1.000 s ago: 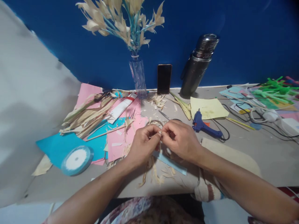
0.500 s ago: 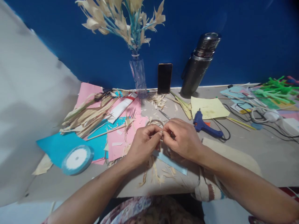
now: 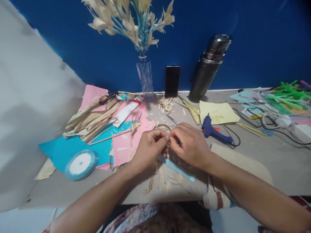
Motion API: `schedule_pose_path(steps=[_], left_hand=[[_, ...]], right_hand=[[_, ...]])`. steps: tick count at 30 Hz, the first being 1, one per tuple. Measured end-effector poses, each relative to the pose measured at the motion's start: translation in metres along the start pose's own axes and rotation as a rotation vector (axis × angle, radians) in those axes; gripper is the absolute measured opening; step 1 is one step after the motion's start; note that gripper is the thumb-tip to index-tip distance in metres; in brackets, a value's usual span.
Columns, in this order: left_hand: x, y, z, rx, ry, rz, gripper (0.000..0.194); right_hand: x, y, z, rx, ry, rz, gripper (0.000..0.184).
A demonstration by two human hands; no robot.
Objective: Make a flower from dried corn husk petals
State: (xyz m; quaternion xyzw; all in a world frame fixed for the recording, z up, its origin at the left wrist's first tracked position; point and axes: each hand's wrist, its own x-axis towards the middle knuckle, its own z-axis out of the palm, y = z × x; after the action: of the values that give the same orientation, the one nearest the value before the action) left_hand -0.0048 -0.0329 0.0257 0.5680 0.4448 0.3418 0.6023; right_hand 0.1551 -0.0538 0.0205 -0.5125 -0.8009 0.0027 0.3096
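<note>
My left hand (image 3: 152, 147) and my right hand (image 3: 188, 142) meet over the middle of the table, fingertips touching. Both are closed in a pinch on a thin pale strip of dried husk (image 3: 167, 154), most of it hidden by my fingers. Just behind the fingers shows a curved tan band (image 3: 162, 126); I cannot tell whether it belongs to the strip. Under my hands lie a light blue strip (image 3: 179, 170) and husk scraps (image 3: 161, 181). The tip of a pair of scissors (image 3: 171, 118) shows beyond my right hand, its rest hidden.
A blue glue gun (image 3: 215, 132) lies to the right by yellow paper (image 3: 217, 111). Ribbon spool (image 3: 81, 164) and dried husks (image 3: 94, 119) lie left. Along the wall stand a bottle of husk flowers (image 3: 145, 77), a phone (image 3: 172, 81) and a flask (image 3: 206, 72). Cables (image 3: 262, 121) spread far right.
The view has shifted very slightly. My hands keep their pinch in nearly the same place, and nothing else has visibly moved.
</note>
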Motion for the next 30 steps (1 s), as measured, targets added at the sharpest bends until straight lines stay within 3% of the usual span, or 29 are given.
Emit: schedule_pose_path(steps=[7, 10, 13, 17, 21, 30], left_hand=[[0.002, -0.006, 0.002, 0.06, 0.064, 0.027, 0.01], [0.003, -0.009, 0.002, 0.114, 0.09, 0.058, 0.011], [0.004, -0.011, 0.002, 0.113, 0.086, 0.068, 0.01], [0.004, -0.01, 0.002, 0.067, 0.042, 0.033, 0.01], [0.001, -0.002, 0.003, 0.024, 0.032, -0.049, 0.013], [-0.001, 0.006, 0.0, 0.054, 0.099, 0.007, 0.007]], right_hand=[[-0.003, -0.004, 0.005, -0.181, 0.017, -0.106, 0.019], [-0.003, -0.006, 0.006, -0.156, 0.005, -0.067, 0.018], [0.001, -0.006, 0.005, 0.058, -0.041, 0.126, 0.012], [0.008, -0.001, 0.0, 0.502, -0.159, 0.396, 0.01], [0.011, 0.002, -0.004, 0.751, -0.237, 0.483, 0.012], [0.003, -0.001, 0.006, 0.376, -0.016, 0.31, 0.007]])
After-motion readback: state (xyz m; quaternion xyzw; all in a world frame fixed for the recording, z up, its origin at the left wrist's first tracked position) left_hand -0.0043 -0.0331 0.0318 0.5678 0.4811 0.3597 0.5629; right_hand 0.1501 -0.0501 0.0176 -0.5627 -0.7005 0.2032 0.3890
